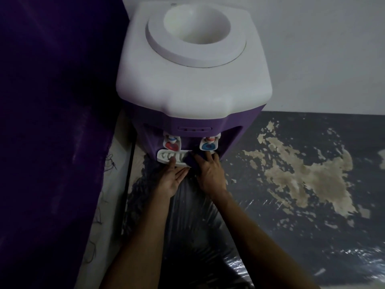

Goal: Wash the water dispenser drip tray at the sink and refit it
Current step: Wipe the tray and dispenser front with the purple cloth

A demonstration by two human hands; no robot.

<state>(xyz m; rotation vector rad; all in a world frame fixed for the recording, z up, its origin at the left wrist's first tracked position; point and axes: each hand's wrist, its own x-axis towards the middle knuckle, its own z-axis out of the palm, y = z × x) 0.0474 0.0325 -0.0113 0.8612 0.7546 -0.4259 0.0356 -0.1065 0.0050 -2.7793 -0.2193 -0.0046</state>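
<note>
Tray (169,159) at frame centre, white and slotted, seated under the taps (190,143) at the foot of the dispenser (193,84). Left hand (174,179) palm up beneath its front edge, fingers straight, fingertips touching the grille. Right hand (209,172) just right of it, fingers curled over something dark at the tray's right end, exact grip unclear. No sink in view; impossible to tell whether washed already, so either about to lift out or just refitting

White slotted drip tray (170,159) at purple dispenser's (193,84) base
</note>
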